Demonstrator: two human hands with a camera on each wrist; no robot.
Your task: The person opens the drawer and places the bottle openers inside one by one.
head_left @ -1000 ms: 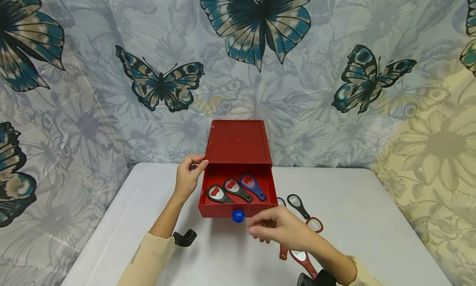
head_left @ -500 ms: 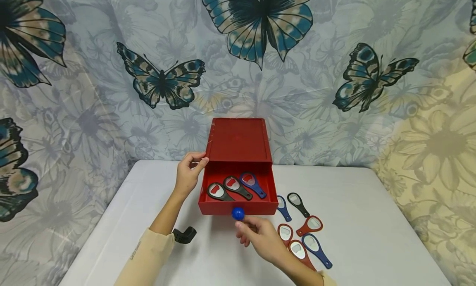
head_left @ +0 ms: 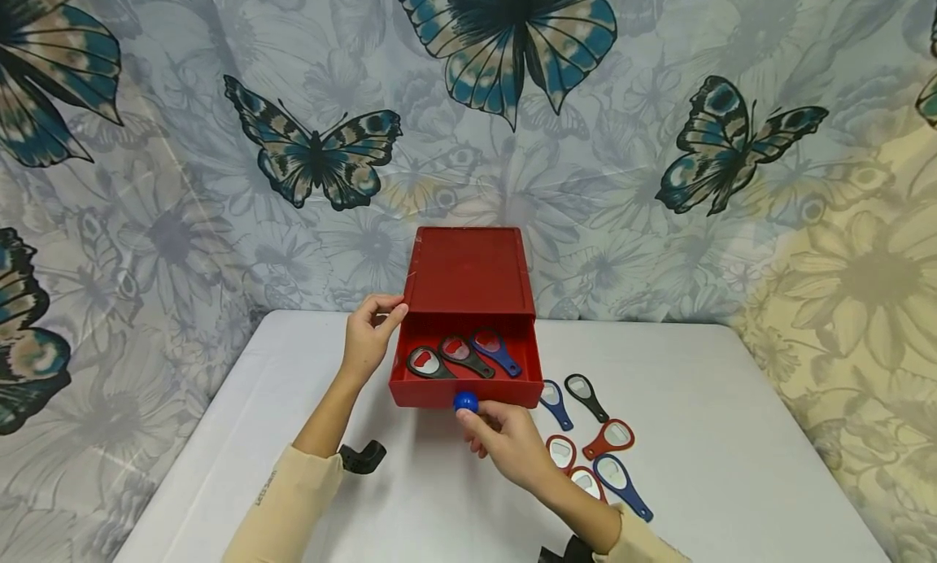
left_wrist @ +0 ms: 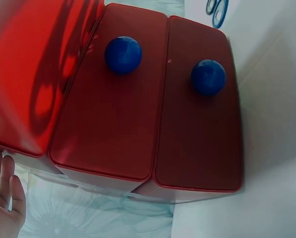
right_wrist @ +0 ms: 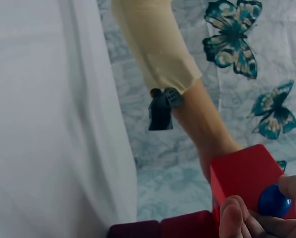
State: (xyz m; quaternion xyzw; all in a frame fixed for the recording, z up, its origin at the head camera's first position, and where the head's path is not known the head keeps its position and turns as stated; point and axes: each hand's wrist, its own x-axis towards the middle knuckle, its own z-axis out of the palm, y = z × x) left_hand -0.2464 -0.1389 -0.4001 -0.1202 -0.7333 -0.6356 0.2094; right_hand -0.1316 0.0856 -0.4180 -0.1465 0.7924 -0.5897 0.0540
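Observation:
A red cabinet (head_left: 470, 270) has its top drawer (head_left: 428, 395) pulled out. Inside the drawer lie two black bottle openers (head_left: 483, 368) and a blue bottle opener (head_left: 508, 363), with red marks showing at their round heads. My left hand (head_left: 364, 339) rests against the cabinet's upper left edge; in the left wrist view its fingers (left_wrist: 5, 181) look extended beside the drawer. My right hand (head_left: 508, 445) pinches the blue knob (head_left: 465, 401) on the drawer front, thumb on one side and fingers beneath, as the right wrist view shows.
Several loose bottle openers lie right of the cabinet, among them a black one (head_left: 586, 396), a red one (head_left: 611, 438) and a blue one (head_left: 621, 483). Two lower drawers with blue knobs (left_wrist: 208, 77) are closed. Butterfly-printed cloth (head_left: 600, 181) hangs behind the white table (head_left: 703, 433).
My right hand has moved left from beside the drawer to the blue knob and taken hold of it. The drawer has slid slightly inward. My left hand stays at the cabinet's edge.

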